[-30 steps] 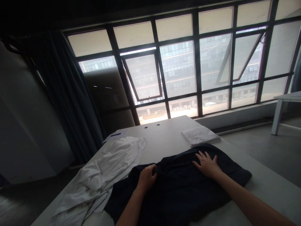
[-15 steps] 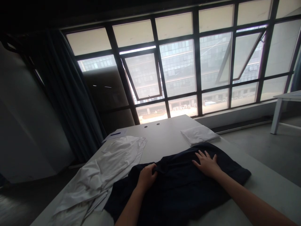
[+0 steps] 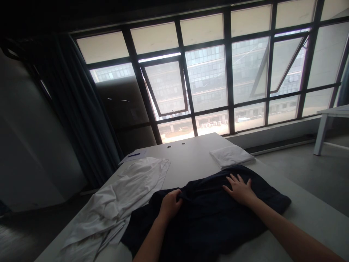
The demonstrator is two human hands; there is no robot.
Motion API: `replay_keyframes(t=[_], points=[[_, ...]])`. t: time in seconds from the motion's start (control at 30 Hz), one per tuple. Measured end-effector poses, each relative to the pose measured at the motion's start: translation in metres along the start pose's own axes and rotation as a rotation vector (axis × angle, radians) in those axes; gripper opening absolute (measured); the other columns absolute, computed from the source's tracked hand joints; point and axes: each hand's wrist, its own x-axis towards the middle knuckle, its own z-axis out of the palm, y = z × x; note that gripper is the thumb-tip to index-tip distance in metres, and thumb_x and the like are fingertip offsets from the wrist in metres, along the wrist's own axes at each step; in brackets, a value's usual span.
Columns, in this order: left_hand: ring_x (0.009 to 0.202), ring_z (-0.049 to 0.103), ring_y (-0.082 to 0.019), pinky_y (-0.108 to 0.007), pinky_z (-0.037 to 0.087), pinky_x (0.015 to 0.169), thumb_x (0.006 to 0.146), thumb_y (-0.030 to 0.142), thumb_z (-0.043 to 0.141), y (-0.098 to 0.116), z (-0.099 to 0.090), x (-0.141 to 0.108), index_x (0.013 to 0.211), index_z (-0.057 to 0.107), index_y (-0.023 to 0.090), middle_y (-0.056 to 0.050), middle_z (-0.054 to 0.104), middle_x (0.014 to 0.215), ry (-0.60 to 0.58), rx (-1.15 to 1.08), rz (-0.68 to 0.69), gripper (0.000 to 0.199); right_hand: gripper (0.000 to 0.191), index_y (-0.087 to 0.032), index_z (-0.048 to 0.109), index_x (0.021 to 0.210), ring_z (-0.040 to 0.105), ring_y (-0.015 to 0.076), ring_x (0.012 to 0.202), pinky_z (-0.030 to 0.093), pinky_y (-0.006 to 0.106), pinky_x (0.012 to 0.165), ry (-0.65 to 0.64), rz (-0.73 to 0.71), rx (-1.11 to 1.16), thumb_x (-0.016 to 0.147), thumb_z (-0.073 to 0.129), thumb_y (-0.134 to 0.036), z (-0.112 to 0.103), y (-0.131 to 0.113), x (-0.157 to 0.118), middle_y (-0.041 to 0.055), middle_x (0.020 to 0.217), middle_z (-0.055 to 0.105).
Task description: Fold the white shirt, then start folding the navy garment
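Dark cloth (image 3: 212, 225) lies on the table (image 3: 188, 156), its far edge gripped in the left hand (image 3: 171, 204), fingers curled, while the right hand (image 3: 241, 191), fingers splayed and empty, rests upon it, presumably for steadiness.

A wide window (image 3: 205, 82) with dark frames rises beyond the far edge of the bench (image 3: 188, 169), two of its panes (image 3: 165, 87) tilted open. Through the glass shows a large building (image 3: 205, 62), hazy and bright. Daylight comes in from there, and the ceiling (image 3: 68, 16) is nearly black. A dark blue curtain (image 3: 79, 112) hangs past the bench's far left corner, beside a dim grey wall (image 3: 27, 145). Two round holes (image 3: 183, 143) sit near the bench's white far edge. Off its right edge, grey floor (image 3: 297, 167) stretches towards a white table (image 3: 331, 112), cut off by the view.
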Motion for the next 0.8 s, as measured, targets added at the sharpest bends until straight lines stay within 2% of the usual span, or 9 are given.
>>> replay_keyframes(t=[0.8], points=[[0.092, 0.069, -0.020, -0.025, 0.039, 0.075, 0.091, 0.020, 0.059, 0.0004, 0.0003, 0.0003, 0.095, 0.068, 0.025, -0.001, 0.074, 0.097, -0.013, 0.014, -0.006, 0.011, 0.075, -0.026, 0.038, 0.158, 0.014, 0.0466, 0.153, 0.008, 0.085, 0.108, 0.001, -0.001, -0.007, 0.096, 0.029, -0.069, -0.0009, -0.0012, -0.0008, 0.0120, 0.169, 0.027]])
